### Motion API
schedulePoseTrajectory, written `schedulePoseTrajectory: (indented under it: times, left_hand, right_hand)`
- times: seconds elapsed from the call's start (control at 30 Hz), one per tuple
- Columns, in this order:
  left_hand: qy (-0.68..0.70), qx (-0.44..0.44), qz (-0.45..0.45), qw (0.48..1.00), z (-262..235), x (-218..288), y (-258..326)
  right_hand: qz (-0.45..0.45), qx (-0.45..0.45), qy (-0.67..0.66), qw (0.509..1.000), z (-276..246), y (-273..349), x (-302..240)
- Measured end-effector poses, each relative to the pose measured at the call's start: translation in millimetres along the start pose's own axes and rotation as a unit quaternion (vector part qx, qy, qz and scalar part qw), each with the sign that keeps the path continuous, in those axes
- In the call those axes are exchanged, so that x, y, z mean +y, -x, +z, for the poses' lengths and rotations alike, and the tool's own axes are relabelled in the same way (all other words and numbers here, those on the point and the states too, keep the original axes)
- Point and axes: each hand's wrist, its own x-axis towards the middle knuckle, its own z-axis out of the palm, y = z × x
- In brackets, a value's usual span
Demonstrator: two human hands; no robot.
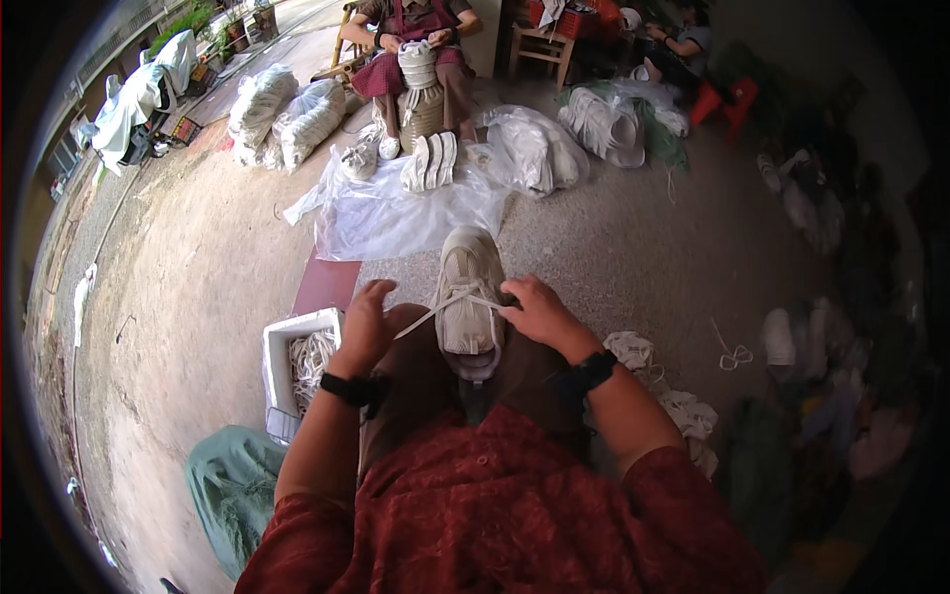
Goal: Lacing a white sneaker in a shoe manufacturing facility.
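A beige sneaker (pixel 471 259) rests between my knees with its toe pointing away from me. White shoelace (pixel 463 294) crosses over its upper, and the two ends run out to the sides. My left hand (pixel 368 325), left of the shoe, is closed on one lace end; its fingertips are partly hidden. On the other side, my right hand (pixel 542 315) pinches the second end between thumb and finger, close against the shoe's edge. Both wrists wear black bands.
A white foam box (pixel 272 371) of loose laces stands at my left, near a green cloth (pixel 233 485). More shoes (pixel 630 349) lie at my right. Ahead, clear plastic sheeting (pixel 396 223) carries shoes, and a seated person (pixel 421 25) handles stacked shoes. Bagged shoes (pixel 309 119) sit beyond.
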Motion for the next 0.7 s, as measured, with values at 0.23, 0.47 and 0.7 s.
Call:
schedulePoseTrajectory:
  times: [0.23, 0.47, 0.7]
  left_hand:
    - [-0.093, -0.159, 0.026, 0.983, 78.8, 11.6, -33.3]
    - [-0.092, -0.151, 0.069, 0.982, 66.1, 53.8, -49.2]
    - [-0.183, -0.175, 0.248, 0.935, 40.8, 25.4, -42.5]
  right_hand:
    - [0.094, -0.053, -0.029, 0.994, 29.6, -8.8, -15.8]
    - [0.125, -0.078, -0.019, 0.989, 24.8, -8.4, -12.3]
    - [-0.040, 0.005, 0.122, 0.992, 15.4, -0.3, 7.6]
